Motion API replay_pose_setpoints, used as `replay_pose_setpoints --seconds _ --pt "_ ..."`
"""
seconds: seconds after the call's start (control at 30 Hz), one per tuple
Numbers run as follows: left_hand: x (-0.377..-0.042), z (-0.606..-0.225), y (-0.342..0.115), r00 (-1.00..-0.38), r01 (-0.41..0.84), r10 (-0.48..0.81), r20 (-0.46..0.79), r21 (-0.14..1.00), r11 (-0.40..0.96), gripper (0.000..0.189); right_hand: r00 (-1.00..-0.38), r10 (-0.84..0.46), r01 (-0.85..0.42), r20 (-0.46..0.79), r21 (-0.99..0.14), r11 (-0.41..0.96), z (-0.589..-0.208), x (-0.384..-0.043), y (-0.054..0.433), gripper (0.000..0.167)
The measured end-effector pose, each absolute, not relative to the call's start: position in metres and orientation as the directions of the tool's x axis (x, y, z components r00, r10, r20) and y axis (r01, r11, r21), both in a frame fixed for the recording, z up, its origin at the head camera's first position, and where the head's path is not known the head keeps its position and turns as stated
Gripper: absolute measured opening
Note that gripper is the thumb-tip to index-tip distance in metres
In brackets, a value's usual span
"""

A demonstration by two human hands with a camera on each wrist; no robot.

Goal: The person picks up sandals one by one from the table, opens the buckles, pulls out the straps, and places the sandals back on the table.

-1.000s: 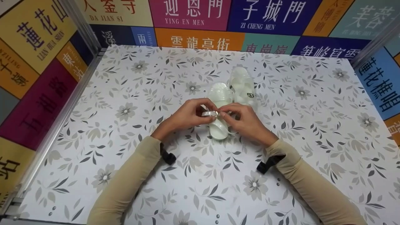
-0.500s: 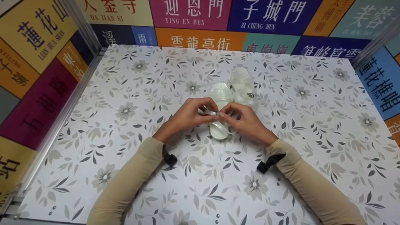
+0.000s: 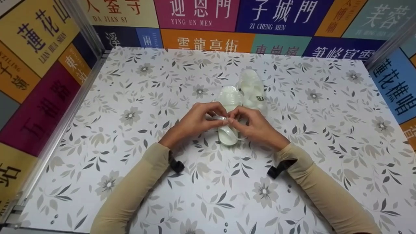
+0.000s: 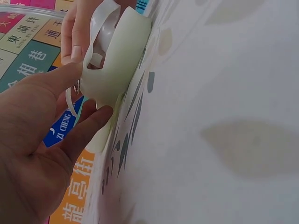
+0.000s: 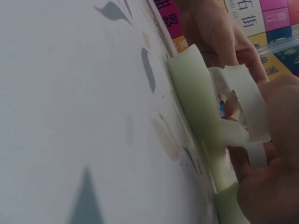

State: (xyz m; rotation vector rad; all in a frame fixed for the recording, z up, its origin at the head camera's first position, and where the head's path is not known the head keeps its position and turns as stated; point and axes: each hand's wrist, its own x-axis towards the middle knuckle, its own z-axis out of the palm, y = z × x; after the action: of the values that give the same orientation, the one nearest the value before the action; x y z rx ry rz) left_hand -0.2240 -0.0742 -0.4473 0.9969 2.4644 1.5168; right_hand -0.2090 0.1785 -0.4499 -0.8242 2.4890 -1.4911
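A pale green-white sandal (image 3: 228,138) rests on the table, its heel toward me. Its front part shows beyond my fingers in the head view. My left hand (image 3: 196,121) pinches the ankle strap beside a small metal buckle (image 4: 77,87). My right hand (image 3: 256,125) meets it fingertip to fingertip, pinching at the same strap (image 5: 250,100). Fingers largely cover the buckle in the head view. In the left wrist view, the strap (image 4: 96,30) loops up round the heel opening. The matching sandal (image 3: 249,81) lies just beyond, to the right, with a dark oval label.
The table (image 3: 130,182) has a white cover with grey leaves and flowers. Panels printed with large characters (image 3: 208,40) stand along its back and sides. A black wrist band piece (image 3: 176,166) hangs under my left cuff, and another (image 3: 276,170) under the right.
My left fingers have closed in toward the right fingertips, so the strap loop and buckle are now more covered. Both sandals stay in place.
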Motion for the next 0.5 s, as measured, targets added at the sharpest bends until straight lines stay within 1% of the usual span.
replay_pose_setpoints --seconds 0.17,0.4,0.5 --pt "-0.2250 -0.4477 -0.0760 -0.785 0.484 0.564 0.259 0.823 0.296 0.019 -0.834 -0.525 -0.401 0.172 -0.841 0.362 -0.4494 -0.2089 0.1794 0.009" --pt "-0.2239 -0.4457 -0.0759 -0.770 0.515 0.575 0.274 0.799 0.309 0.017 -0.873 -0.463 -0.360 0.155 -0.845 0.395 -0.4499 -0.2069 0.1782 0.012" --pt "-0.2238 -0.4454 -0.0756 -0.765 0.526 0.579 0.283 0.793 0.307 0.017 -0.873 -0.461 -0.359 0.159 -0.850 0.386 -0.4515 -0.2076 0.1786 0.015"
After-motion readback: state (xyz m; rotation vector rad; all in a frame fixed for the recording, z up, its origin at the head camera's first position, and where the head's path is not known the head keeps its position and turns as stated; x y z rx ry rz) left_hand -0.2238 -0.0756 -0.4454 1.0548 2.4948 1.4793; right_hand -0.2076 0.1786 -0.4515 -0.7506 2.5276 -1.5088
